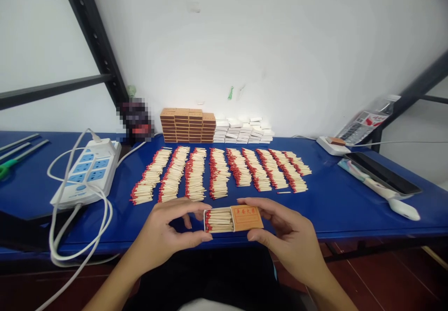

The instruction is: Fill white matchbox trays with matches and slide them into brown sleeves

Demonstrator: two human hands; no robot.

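Note:
Both my hands hold one matchbox (234,218) just above the near edge of the blue table (343,199). My left hand (168,231) pinches the white inner tray, which is full of red-tipped matches and slid halfway out to the left. My right hand (290,238) grips the orange outer sleeve with thumb and fingers. Beyond the box, several rows of red-tipped matches (220,173) lie side by side on the table.
At the back by the wall stand stacked orange sleeves (188,125) and stacked white trays (243,131). A white power strip (87,171) with looping cables lies at left. A phone (383,173) and a white device (402,206) lie at right.

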